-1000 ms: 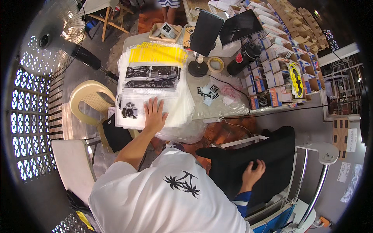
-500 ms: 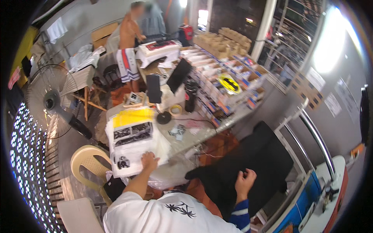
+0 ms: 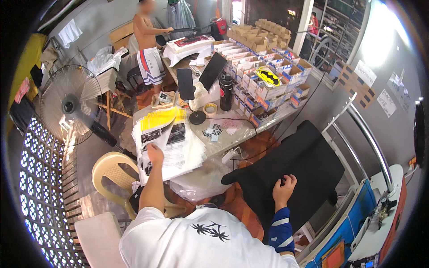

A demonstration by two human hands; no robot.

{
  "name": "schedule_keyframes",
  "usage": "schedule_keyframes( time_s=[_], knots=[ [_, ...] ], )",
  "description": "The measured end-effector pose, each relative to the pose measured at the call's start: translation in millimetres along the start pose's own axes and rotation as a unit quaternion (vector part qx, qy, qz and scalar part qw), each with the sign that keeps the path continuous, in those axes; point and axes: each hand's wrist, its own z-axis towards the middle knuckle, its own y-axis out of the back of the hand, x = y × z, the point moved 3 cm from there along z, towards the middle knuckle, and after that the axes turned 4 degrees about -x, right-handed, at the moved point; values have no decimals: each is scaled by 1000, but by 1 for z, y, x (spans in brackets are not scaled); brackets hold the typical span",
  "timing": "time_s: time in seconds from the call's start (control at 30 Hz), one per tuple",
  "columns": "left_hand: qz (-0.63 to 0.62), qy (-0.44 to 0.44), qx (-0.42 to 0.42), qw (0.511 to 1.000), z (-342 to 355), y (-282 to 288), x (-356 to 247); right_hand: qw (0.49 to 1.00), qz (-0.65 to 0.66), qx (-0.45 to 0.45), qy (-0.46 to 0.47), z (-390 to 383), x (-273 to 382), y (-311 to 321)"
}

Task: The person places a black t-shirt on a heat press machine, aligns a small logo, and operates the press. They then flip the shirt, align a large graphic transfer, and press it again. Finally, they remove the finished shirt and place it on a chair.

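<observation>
My left hand [image 3: 155, 154] is closed at the edge of a printed sheet [image 3: 152, 135], which bends up a little from the stack of printed sheets [image 3: 190, 154]. The sheets are white, with yellow bands at their far ends and black pictures. Over a black cloth [image 3: 304, 167] on the right hovers my right hand [image 3: 283, 193], its fingers curled. Something small and dark shows between thumb and fingers, too unclear to name. The stack lies on the near left end of a plastic-covered table [image 3: 232, 140].
A phone on a stand [image 3: 185, 85], a tape roll [image 3: 210, 109] and a black bottle [image 3: 226, 93] stand beyond the stack. Many small boxes [image 3: 268, 91] fill the table's right side. A fan [image 3: 68, 106] and a plastic chair [image 3: 107, 172] are left. Another person [image 3: 147, 44] stands behind.
My left hand has gone from lying on the stack to gripping a sheet farther left, and that sheet has bent upward. My right hand stays over the black cloth. The other person's arm is raised.
</observation>
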Motion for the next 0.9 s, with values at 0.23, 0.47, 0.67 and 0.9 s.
schedule_keyframes(
  time_s=[0.23,0.47,0.67,0.9],
  knots=[
    [-219,-67,-47,972,91,19,-24,995,75,-67,3,49,-11,23],
    [-173,-128,-134,967,93,130,-142,678,728,-79,64,267,61,315],
    [-290,-306,15,907,-40,168,-314,863,495,65,74,156,125,241],
    [-417,-490,524,558,-275,101,-361,657,641,308,-251,-3,111,28]
  ],
)
